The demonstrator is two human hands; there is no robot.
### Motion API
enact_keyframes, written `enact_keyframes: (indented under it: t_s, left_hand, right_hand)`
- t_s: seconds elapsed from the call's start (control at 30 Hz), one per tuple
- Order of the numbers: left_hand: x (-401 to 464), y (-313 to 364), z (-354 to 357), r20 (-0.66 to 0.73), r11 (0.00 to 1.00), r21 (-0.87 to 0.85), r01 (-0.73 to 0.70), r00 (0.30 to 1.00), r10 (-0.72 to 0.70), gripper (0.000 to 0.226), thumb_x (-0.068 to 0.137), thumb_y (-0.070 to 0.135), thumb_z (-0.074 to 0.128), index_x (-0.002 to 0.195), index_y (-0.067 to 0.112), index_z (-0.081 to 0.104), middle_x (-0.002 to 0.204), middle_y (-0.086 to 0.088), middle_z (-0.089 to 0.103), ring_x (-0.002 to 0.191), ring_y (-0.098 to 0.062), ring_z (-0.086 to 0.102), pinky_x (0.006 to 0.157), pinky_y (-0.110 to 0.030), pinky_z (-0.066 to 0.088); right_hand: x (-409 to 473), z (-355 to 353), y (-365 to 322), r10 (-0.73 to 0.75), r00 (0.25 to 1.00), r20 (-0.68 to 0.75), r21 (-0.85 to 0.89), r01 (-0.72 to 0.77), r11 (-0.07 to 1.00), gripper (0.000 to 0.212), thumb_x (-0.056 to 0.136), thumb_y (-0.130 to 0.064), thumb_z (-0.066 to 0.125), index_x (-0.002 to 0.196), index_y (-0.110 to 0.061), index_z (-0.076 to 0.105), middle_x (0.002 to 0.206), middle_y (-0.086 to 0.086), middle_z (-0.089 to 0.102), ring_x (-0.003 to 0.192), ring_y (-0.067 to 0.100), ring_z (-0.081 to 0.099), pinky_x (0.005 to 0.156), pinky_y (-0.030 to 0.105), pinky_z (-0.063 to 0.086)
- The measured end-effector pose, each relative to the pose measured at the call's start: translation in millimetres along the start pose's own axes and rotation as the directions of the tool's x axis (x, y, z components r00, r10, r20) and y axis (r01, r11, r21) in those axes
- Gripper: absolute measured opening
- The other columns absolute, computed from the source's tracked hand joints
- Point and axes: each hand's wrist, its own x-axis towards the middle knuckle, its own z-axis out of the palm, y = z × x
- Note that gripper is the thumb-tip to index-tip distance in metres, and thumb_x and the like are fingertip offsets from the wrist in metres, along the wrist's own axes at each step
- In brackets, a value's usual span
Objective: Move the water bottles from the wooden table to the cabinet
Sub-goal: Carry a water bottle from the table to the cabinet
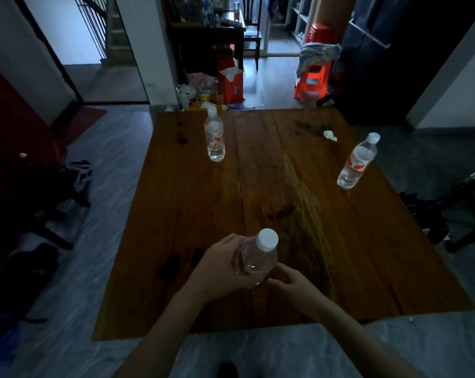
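Observation:
A clear water bottle point(259, 256) with a white cap is held above the near part of the wooden table point(258, 200). My left hand point(220, 268) wraps around its side. My right hand point(290, 282) touches it low on the right, fingers curled at its base. A second bottle point(215, 137) with a red and white label stands upright near the table's far edge, left of centre. A third bottle point(357, 162) stands close to the right edge. A dark cabinet point(206, 42) stands in the room beyond the table.
A crumpled white scrap point(330, 135) lies at the far right of the table. Bags and clutter point(217, 88) sit on the floor behind the table. An orange stool point(312, 80) draped with cloth stands at the back right. Dark chairs flank the table on both sides.

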Motion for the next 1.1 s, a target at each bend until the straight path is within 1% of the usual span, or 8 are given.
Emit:
enact_keyframes:
  t_s: [0.17, 0.27, 0.4, 0.53, 0.63, 0.77, 0.9, 1.1]
  left_hand:
    - [-6, 14, -18, -0.006, 0.997, 0.036, -0.062, 0.998, 0.062, 0.071, 0.066, 0.07, 0.078, 0.127, 0.045, 0.051, 0.115, 0.033, 0.055, 0.112, 0.009, 0.058, 0.089, -0.008, 0.049]
    - [-7, 20, -26, -0.04, 0.997, 0.038, -0.074, 0.996, 0.076, 0.072, 0.066, 0.069, 0.079, 0.126, 0.034, 0.058, 0.118, 0.023, 0.062, 0.111, 0.007, 0.059, 0.089, -0.013, 0.052]
    - [-8, 26, -39, -0.065, 0.995, 0.006, -0.095, 0.993, 0.096, 0.068, 0.069, 0.058, 0.083, 0.121, 0.02, 0.065, 0.115, 0.011, 0.067, 0.106, 0.001, 0.063, 0.086, -0.021, 0.056]
    - [-11, 27, -46, -0.082, 0.996, -0.032, -0.081, 0.994, 0.078, 0.064, 0.071, 0.05, 0.085, 0.12, 0.012, 0.067, 0.113, 0.008, 0.068, 0.104, -0.004, 0.065, 0.084, -0.03, 0.059]
    - [-11, 25, -48, -0.11, 0.997, -0.062, -0.04, 0.993, 0.033, 0.064, 0.071, 0.053, 0.083, 0.121, 0.015, 0.066, 0.114, 0.012, 0.068, 0.106, -0.003, 0.065, 0.086, -0.032, 0.059]
    - [-12, 22, -54, -0.116, 0.995, -0.095, 0.01, 0.993, -0.021, 0.065, 0.07, 0.055, 0.083, 0.122, 0.022, 0.065, 0.116, 0.017, 0.068, 0.109, -0.001, 0.065, 0.087, -0.029, 0.06]
    - [-17, 22, -65, -0.138, 0.996, -0.065, 0.058, 0.988, -0.067, 0.066, 0.066, 0.061, 0.082, 0.124, 0.035, 0.061, 0.118, 0.024, 0.064, 0.11, 0.006, 0.062, 0.087, -0.023, 0.059]
    - [-37, 28, -81, -0.31, 0.988, -0.053, 0.146, 0.938, -0.155, 0.061, 0.065, 0.065, 0.079, 0.118, 0.041, 0.061, 0.116, 0.026, 0.064, 0.107, 0.008, 0.063, 0.084, -0.019, 0.058]
  right_hand:
    - [-7, 5, -16, 0.009, 0.993, 0.116, 0.343, -0.049, 0.938, 0.039, 0.085, -0.025, 0.066, 0.122, -0.035, 0.058, 0.125, -0.004, 0.064, 0.11, 0.013, 0.065, 0.092, 0.036, 0.054]
    - [-11, 6, -21, 0.015, 0.984, 0.18, 0.481, -0.101, 0.871, 0.039, 0.084, -0.019, 0.066, 0.121, -0.028, 0.06, 0.117, 0.0, 0.07, 0.107, 0.018, 0.068, 0.083, 0.031, 0.056]
    - [-17, 7, -29, -0.045, 0.966, 0.253, 0.616, -0.125, 0.778, 0.045, 0.079, -0.018, 0.071, 0.123, -0.017, 0.062, 0.121, 0.01, 0.068, 0.114, 0.027, 0.064, 0.088, 0.036, 0.055]
    - [-19, 9, -35, -0.066, 0.964, 0.257, 0.64, -0.118, 0.76, 0.042, 0.087, -0.008, 0.064, 0.129, -0.009, 0.058, 0.126, 0.016, 0.064, 0.118, 0.032, 0.06, 0.101, 0.045, 0.049]
    - [-21, 10, -43, -0.063, 0.965, 0.253, 0.62, -0.112, 0.777, 0.045, 0.086, -0.01, 0.067, 0.129, -0.01, 0.057, 0.125, 0.014, 0.065, 0.118, 0.031, 0.061, 0.1, 0.044, 0.049]
    - [-23, 8, -56, -0.08, 0.961, 0.264, 0.577, -0.091, 0.812, 0.042, 0.08, -0.02, 0.077, 0.12, -0.018, 0.064, 0.123, 0.009, 0.067, 0.116, 0.027, 0.063, 0.098, 0.042, 0.051]
    - [-15, 12, -68, -0.082, 0.953, 0.293, 0.54, -0.094, 0.836, 0.055, 0.075, -0.026, 0.082, 0.126, -0.019, 0.061, 0.128, 0.008, 0.065, 0.119, 0.026, 0.061, 0.103, 0.045, 0.047]
    - [2, 19, -94, -0.078, 0.906, 0.415, 0.499, -0.155, 0.853, 0.051, 0.08, -0.022, 0.078, 0.128, -0.015, 0.059, 0.127, 0.01, 0.066, 0.118, 0.027, 0.062, 0.091, 0.035, 0.054]
